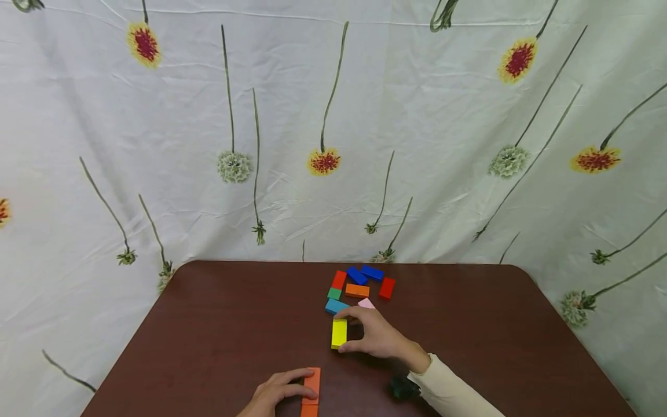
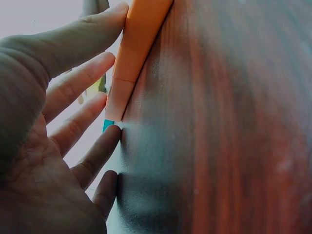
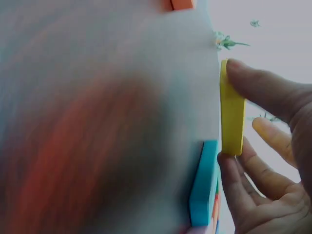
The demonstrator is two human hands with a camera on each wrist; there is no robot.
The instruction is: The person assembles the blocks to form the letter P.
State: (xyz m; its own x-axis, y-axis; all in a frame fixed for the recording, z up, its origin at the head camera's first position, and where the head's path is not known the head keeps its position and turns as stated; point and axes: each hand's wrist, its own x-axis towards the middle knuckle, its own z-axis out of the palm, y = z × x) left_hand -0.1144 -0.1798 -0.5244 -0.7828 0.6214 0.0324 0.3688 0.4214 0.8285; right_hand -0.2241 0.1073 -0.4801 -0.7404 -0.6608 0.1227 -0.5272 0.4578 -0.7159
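Note:
My right hand [image 1: 377,336] pinches a yellow block [image 1: 339,334] by its two short ends, thumb on the near end and a fingertip on the far end. The right wrist view shows the yellow block [image 3: 232,109] between thumb and fingertip, a blue-teal block [image 3: 202,187] close beside it. Two orange blocks [image 1: 312,385] lie end to end in a line at the front of the table. My left hand [image 1: 278,394] rests against them with fingers extended. From the left wrist, the thumb and fingertips touch the side of the orange blocks [image 2: 136,44].
Past the right hand lies a loose cluster: a light blue block [image 1: 336,306], a green block [image 1: 334,293], red and dark blue blocks, an orange block [image 1: 357,291] and a partly covered pink block [image 1: 366,303]. A dark object [image 1: 403,387] sits by the right sleeve. Flowered cloth [image 1: 292,116] hangs behind the brown table [image 1: 234,324].

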